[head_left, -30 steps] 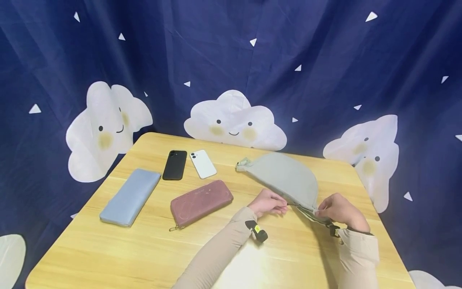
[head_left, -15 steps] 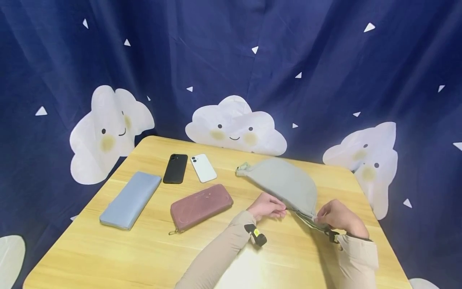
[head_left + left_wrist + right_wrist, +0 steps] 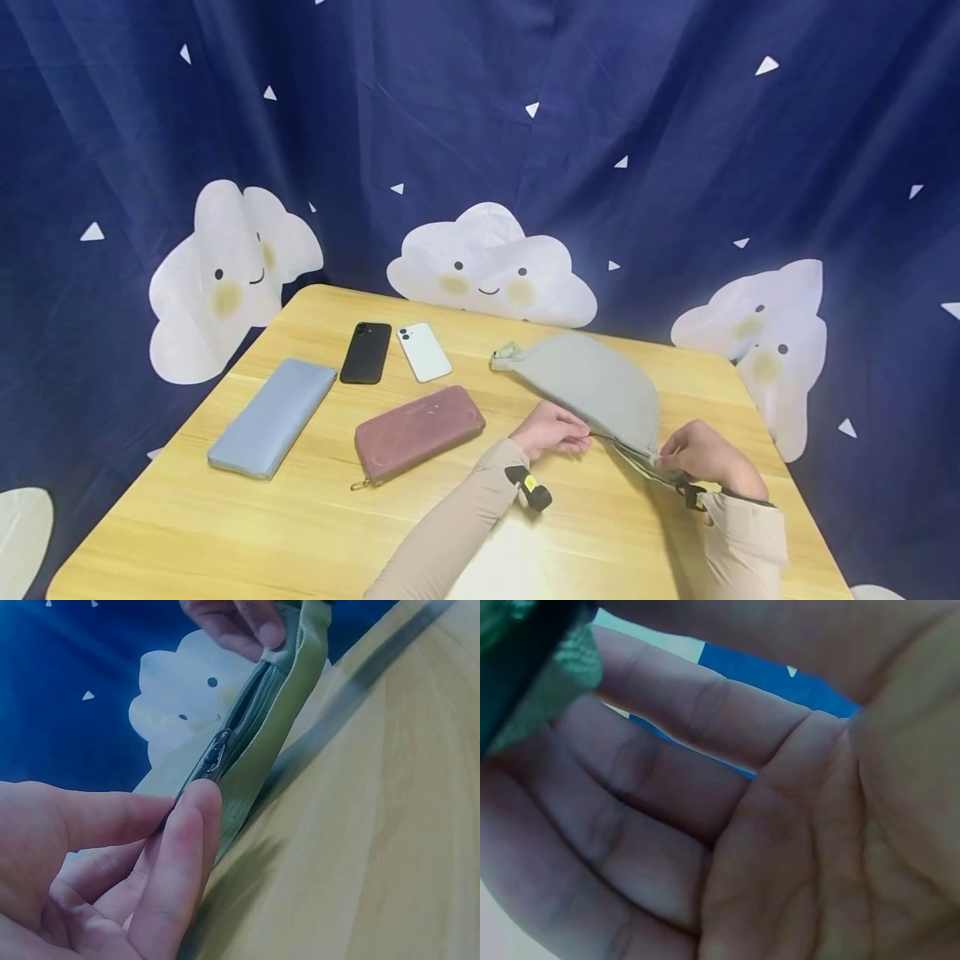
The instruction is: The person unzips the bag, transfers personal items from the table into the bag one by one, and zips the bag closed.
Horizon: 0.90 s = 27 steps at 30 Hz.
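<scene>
A pale grey-green waist bag (image 3: pixel 592 379) with a curved top leans at the right of the table in the head view. My left hand (image 3: pixel 551 429) pinches the zipper pull at its lower edge between thumb and fingers. In the left wrist view the zipper slider (image 3: pixel 217 750) sits just beyond the fingertips, with the zip parted between it and the far end. My right hand (image 3: pixel 705 454) pinches the bag's right end, where the green strap (image 3: pixel 289 697) attaches. Greenish webbing (image 3: pixel 585 664) shows at the right fingers in the right wrist view.
A mauve zip wallet (image 3: pixel 420 433) lies left of my left hand, with a light blue wallet (image 3: pixel 273 417) farther left. Behind them lie a black phone (image 3: pixel 365 353) and a white phone (image 3: pixel 424 352). A blue cloud-print curtain (image 3: pixel 465 108) hangs behind the wooden table (image 3: pixel 247 533).
My left hand has shifted slightly left along the bag's zip edge, still pinching the pull. The right hand keeps its hold on the bag's end. The head view has tilted up a little.
</scene>
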Motion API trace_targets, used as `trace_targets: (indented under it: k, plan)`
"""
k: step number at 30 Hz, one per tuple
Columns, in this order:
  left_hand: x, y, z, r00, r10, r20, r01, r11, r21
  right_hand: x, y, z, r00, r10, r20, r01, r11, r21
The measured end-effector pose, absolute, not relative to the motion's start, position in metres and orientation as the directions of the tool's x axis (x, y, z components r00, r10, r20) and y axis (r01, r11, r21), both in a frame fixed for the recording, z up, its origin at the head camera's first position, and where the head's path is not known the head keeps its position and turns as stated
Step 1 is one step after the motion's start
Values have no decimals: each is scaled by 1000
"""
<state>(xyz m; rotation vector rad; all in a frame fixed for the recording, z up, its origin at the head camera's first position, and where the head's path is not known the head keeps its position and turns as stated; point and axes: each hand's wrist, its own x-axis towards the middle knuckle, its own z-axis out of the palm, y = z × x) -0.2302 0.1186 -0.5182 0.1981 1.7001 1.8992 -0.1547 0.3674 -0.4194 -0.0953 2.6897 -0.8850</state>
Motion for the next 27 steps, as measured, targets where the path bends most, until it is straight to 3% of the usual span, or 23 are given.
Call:
trace_targets:
  k: [27]
  plan:
    - [-241,111,-521,-843,458,-281,-349,-68,935,-155,371,-419,-948,-177,-266,15,807,-590]
